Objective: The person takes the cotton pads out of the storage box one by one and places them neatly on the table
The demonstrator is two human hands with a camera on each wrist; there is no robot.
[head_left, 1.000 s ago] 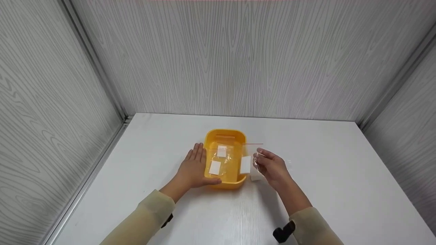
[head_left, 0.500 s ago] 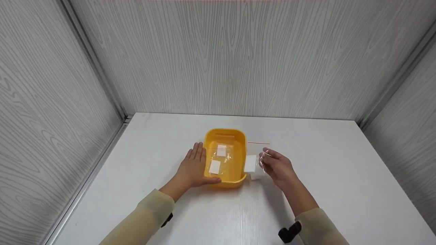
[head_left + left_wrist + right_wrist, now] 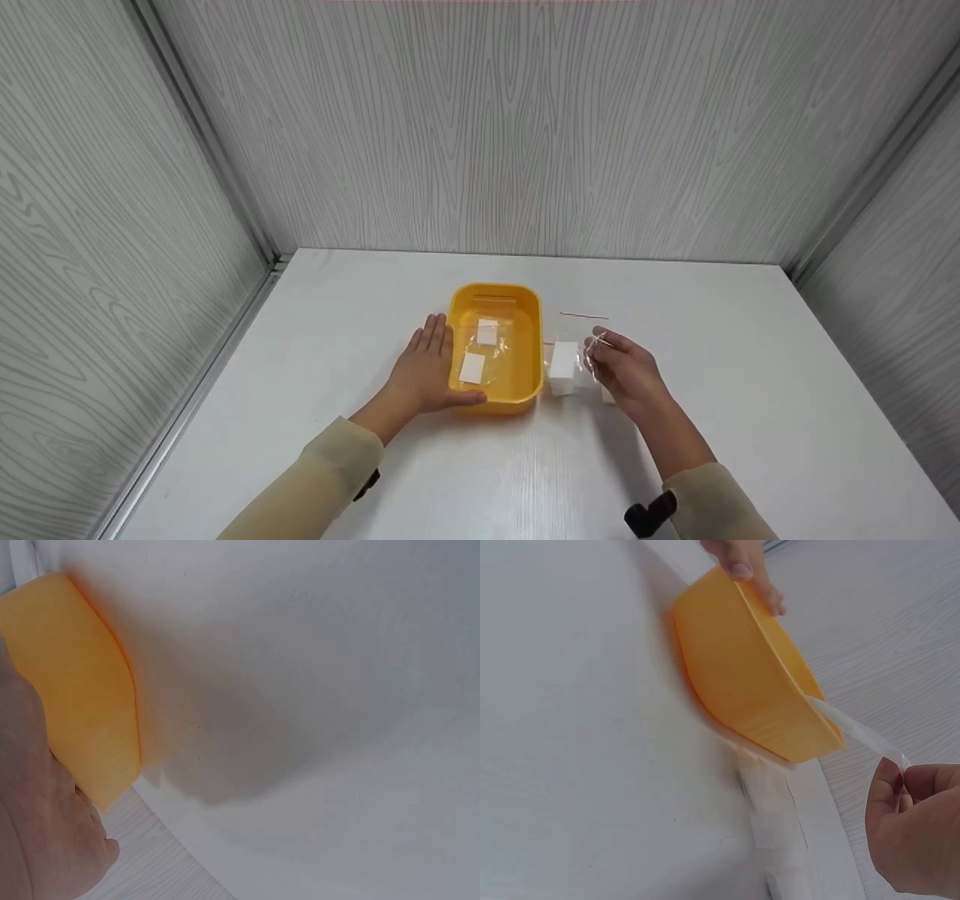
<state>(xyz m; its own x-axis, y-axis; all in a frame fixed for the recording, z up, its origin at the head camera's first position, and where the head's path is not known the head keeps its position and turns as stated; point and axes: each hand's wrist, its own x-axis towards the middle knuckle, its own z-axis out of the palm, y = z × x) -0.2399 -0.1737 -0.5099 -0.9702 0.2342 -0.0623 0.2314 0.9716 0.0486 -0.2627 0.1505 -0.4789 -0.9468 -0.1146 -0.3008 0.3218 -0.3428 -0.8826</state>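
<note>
My left hand (image 3: 421, 375) lies along the left side of a yellow plastic basket (image 3: 534, 337), fingers straight, thumb over the near rim. In the left wrist view that hand (image 3: 52, 817) is against the basket's outer wall. My right hand (image 3: 628, 379) pinches the right edge of a clear zip bag (image 3: 564, 358) with a red seal line and a white label panel. The bag hangs just right of the basket in the head view; the right wrist view shows it edge-on as a pale strip (image 3: 859, 733). Clear bags with white panels (image 3: 472, 367) lie inside the basket.
More clear bags (image 3: 772, 806) lie on the white table (image 3: 360, 300) right of the basket, partly hidden under the held one in the head view. Grey wood-grain panels (image 3: 480, 135) enclose the table at the back and sides.
My right hand has moved right, carrying the zip bag from over the basket's right rim to beside it. The left hand and basket have stayed in place.
</note>
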